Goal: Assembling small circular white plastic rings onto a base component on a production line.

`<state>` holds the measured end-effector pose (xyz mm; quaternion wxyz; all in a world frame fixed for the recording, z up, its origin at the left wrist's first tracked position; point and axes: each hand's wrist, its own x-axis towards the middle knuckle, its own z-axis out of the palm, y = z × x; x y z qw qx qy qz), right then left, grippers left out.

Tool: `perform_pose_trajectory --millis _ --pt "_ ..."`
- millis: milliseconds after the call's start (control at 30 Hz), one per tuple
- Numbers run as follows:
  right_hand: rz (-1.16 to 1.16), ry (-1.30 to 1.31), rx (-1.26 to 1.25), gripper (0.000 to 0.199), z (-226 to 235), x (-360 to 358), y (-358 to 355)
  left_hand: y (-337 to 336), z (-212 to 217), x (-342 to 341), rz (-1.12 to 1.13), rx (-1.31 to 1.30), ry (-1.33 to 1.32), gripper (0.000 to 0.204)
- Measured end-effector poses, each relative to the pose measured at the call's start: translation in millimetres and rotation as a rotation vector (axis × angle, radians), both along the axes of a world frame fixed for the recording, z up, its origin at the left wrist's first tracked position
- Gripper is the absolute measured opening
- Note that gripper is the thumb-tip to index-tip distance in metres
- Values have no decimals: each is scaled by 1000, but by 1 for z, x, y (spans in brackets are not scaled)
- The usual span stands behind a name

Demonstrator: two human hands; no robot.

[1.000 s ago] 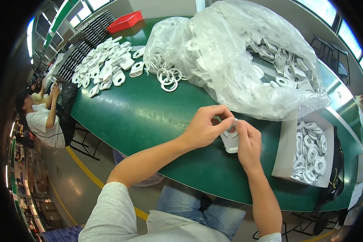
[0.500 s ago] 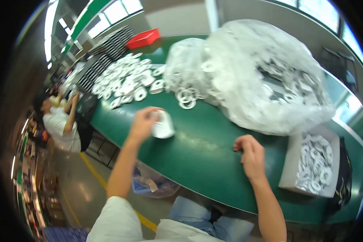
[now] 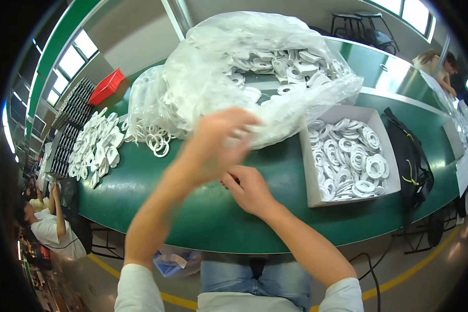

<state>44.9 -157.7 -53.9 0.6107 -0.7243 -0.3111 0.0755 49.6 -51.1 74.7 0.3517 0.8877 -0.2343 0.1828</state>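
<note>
My left hand [image 3: 221,140] is raised over the table in front of the big clear plastic bag [image 3: 203,78], smeared by motion, so its fingers cannot be made out. White flat parts with round holes [image 3: 291,73] show in the bag's open mouth. Just below the left hand, my right hand [image 3: 250,193] stays low over the green table [image 3: 218,223]. Its fingers are curled together, with a small dark spot by the fingertips; what they hold, if anything, I cannot make out. Loose white parts [image 3: 96,145] lie heaped at the left.
Right of the bag stands an open box [image 3: 312,192] filled with white rings [image 3: 359,161]. A black bag [image 3: 408,161] lies beside it. Black stacked trays [image 3: 67,135] and a red bin [image 3: 106,86] are at the far left. Other people [image 3: 52,229] sit at left and far right.
The view has turned to the right. My left hand has left the white part it was at and swung over toward the big bag. Both hands are now close together.
</note>
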Motion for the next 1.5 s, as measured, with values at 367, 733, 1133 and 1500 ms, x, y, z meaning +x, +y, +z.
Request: perform_pose_trajectory --millis 367,733,1133,1500 --pt "51 0 -55 20 18 -5 6 30 -74 210 517 490 150 28" --pt "55 44 61 18 14 0 1 35 -20 173 254 -427 240 46" --pt "315 662 771 42 30 12 -9 34 -30 -20 203 52 -272 24" --pt "66 636 665 39 11 19 -8 -36 9 -22 342 142 -360 23"
